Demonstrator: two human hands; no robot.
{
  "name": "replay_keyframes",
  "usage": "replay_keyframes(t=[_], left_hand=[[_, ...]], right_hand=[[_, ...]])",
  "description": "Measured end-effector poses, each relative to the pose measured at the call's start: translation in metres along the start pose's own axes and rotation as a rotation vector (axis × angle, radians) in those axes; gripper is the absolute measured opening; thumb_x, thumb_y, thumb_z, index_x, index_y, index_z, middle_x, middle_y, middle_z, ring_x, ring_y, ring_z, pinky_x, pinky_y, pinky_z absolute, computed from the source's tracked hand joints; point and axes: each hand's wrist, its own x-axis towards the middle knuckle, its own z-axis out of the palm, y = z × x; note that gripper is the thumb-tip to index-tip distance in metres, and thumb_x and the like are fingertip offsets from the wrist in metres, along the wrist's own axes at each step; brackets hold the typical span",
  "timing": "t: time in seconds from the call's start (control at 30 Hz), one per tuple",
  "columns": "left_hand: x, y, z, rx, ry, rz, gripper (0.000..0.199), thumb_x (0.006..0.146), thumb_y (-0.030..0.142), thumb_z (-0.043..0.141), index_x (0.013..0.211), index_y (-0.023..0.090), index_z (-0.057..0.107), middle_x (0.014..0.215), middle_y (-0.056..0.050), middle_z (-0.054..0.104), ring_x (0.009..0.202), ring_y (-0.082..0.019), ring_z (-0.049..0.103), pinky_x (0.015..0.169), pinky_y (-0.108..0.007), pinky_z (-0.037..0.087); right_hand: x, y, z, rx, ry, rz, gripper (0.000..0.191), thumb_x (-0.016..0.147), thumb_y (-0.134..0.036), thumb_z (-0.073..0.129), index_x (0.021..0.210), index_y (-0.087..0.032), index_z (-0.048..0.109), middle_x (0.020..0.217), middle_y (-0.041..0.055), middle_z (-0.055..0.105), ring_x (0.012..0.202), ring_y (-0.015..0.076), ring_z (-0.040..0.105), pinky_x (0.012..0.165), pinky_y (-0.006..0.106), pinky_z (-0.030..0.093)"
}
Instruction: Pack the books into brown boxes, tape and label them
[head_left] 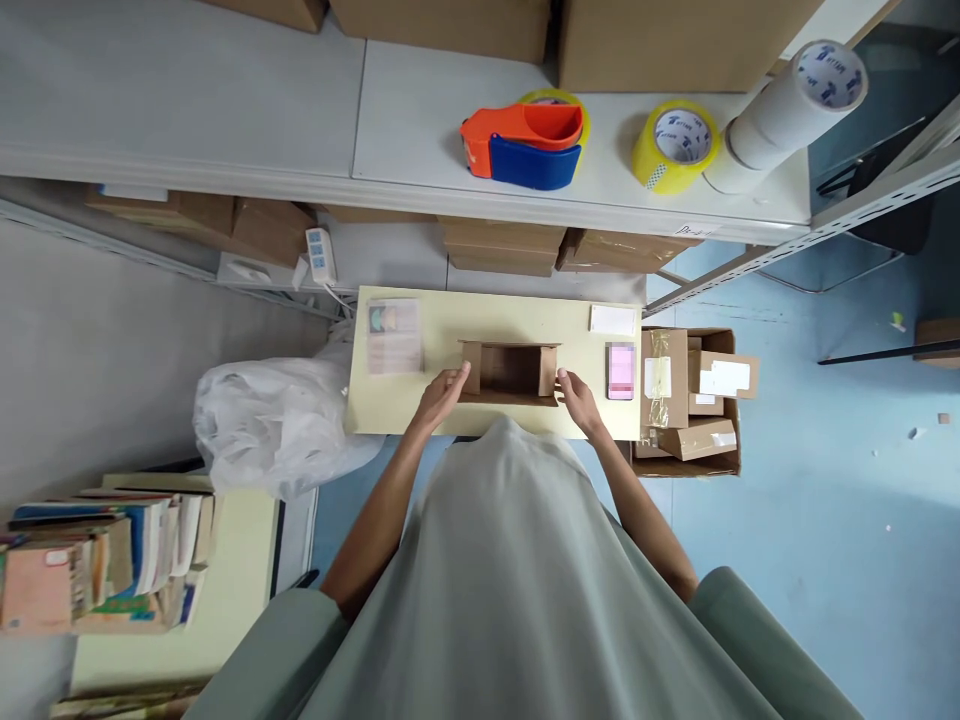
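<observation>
An opened cardboard box [510, 399] is on the pale yellow table [480, 318] in front of me, its dark inside facing up. At its left end, my left hand [444, 396] grips the cardboard with the thumb by the upper edge. My right hand [577, 400] holds the opposite end, thumb and fingers against the side. To the left on the table lies a printed plastic packet or sheet [395, 338]. On the right are a phone with a pink screen [620, 371] and a white label or card [612, 320].
Above the table, a shelf [285, 120] carries an orange-and-blue tape dispenser [525, 145], yellow tape [676, 146] and white rolls [795, 105]. A large carton [733, 465] of parcels stands right. Left are a white plastic bag [277, 420] and stacked books [112, 560].
</observation>
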Motion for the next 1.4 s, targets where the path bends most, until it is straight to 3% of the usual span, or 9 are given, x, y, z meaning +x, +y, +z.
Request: replay_keyframes(t=[0.2, 0.27, 0.4, 0.53, 0.7, 0.8, 0.93, 1.17, 1.4], left_hand=[[0.006, 0.020, 0.016, 0.228, 0.135, -0.065, 0.106, 0.073, 0.062, 0.098, 0.158, 0.016, 0.055, 0.163, -0.028, 0.060, 0.152, -0.047, 0.058, 0.121, -0.051, 0.049], [0.007, 0.023, 0.016, 0.217, 0.165, -0.044, 0.099, 0.078, 0.049, 0.096, 0.161, 0.017, 0.053, 0.164, -0.026, 0.060, 0.146, -0.045, 0.063, 0.121, -0.052, 0.050], [0.003, 0.014, 0.002, 0.140, 0.285, -0.018, 0.083, 0.090, 0.032, 0.082, 0.165, 0.020, 0.048, 0.162, -0.021, 0.060, 0.136, -0.036, 0.069, 0.114, -0.048, 0.058], [0.002, 0.004, -0.013, 0.259, 0.429, 0.040, 0.073, 0.083, 0.019, 0.083, 0.153, 0.021, 0.063, 0.155, -0.019, 0.060, 0.143, -0.038, 0.061, 0.125, -0.052, 0.051], [0.010, 0.003, -0.007, 0.107, 0.239, -0.076, 0.029, 0.089, 0.038, 0.080, 0.113, 0.021, 0.084, 0.114, -0.012, 0.083, 0.105, -0.030, 0.078, 0.106, -0.043, 0.061], [0.008, 0.001, 0.000, -0.101, 0.138, -0.163, 0.055, 0.081, 0.060, 0.088, 0.116, 0.018, 0.086, 0.106, -0.013, 0.086, 0.103, -0.031, 0.080, 0.096, -0.041, 0.063], [0.002, -0.005, 0.004, -0.176, 0.011, -0.118, 0.078, 0.061, 0.067, 0.101, 0.121, 0.019, 0.086, 0.114, -0.013, 0.086, 0.105, -0.033, 0.080, 0.092, -0.043, 0.065], [0.014, -0.017, -0.012, -0.086, -0.013, 0.062, 0.074, 0.068, 0.072, 0.096, 0.118, 0.018, 0.085, 0.121, -0.014, 0.084, 0.108, -0.031, 0.078, 0.106, -0.046, 0.062], [0.025, -0.025, -0.021, 0.012, -0.079, 0.127, 0.055, 0.082, 0.062, 0.090, 0.118, 0.021, 0.083, 0.115, -0.011, 0.083, 0.100, -0.028, 0.080, 0.096, -0.042, 0.064]], right_hand=[[0.019, -0.015, 0.018, -0.321, 0.175, -0.064, 0.105, 0.087, -0.070, 0.084, 0.167, -0.014, 0.045, 0.168, 0.0304, 0.054, 0.148, 0.0485, 0.063, 0.115, 0.060, 0.058], [0.024, -0.016, 0.018, -0.358, 0.177, -0.105, 0.101, 0.089, -0.060, 0.084, 0.169, -0.014, 0.042, 0.167, 0.0302, 0.054, 0.146, 0.0492, 0.064, 0.112, 0.061, 0.059], [0.021, 0.000, -0.007, -0.292, 0.169, -0.244, 0.075, 0.101, -0.048, 0.070, 0.166, -0.020, 0.046, 0.156, 0.0235, 0.062, 0.132, 0.0386, 0.072, 0.104, 0.055, 0.065], [0.016, 0.023, -0.034, -0.364, 0.240, -0.294, 0.056, 0.105, -0.040, 0.062, 0.159, -0.024, 0.060, 0.147, 0.0193, 0.064, 0.128, 0.0354, 0.070, 0.101, 0.054, 0.066], [0.030, 0.035, -0.026, -0.317, 0.108, -0.264, 0.047, 0.111, -0.051, 0.056, 0.139, -0.022, 0.080, 0.122, 0.0156, 0.072, 0.102, 0.0297, 0.076, 0.095, 0.048, 0.068], [0.039, 0.038, -0.012, -0.172, -0.004, -0.234, 0.061, 0.104, -0.067, 0.065, 0.140, -0.019, 0.080, 0.118, 0.0129, 0.073, 0.088, 0.0245, 0.078, 0.093, 0.045, 0.070], [0.041, 0.043, -0.001, -0.082, -0.038, -0.231, 0.067, 0.100, -0.071, 0.066, 0.141, -0.020, 0.080, 0.119, 0.0108, 0.071, 0.096, 0.0251, 0.081, 0.097, 0.044, 0.071], [0.032, 0.031, 0.007, -0.203, 0.031, -0.247, 0.049, 0.103, -0.049, 0.063, 0.139, -0.019, 0.080, 0.118, 0.0116, 0.072, 0.100, 0.0266, 0.081, 0.101, 0.046, 0.070], [0.032, 0.012, 0.028, -0.362, 0.117, -0.182, 0.042, 0.103, -0.041, 0.062, 0.134, -0.019, 0.080, 0.116, 0.0131, 0.073, 0.096, 0.0271, 0.082, 0.099, 0.045, 0.069]])
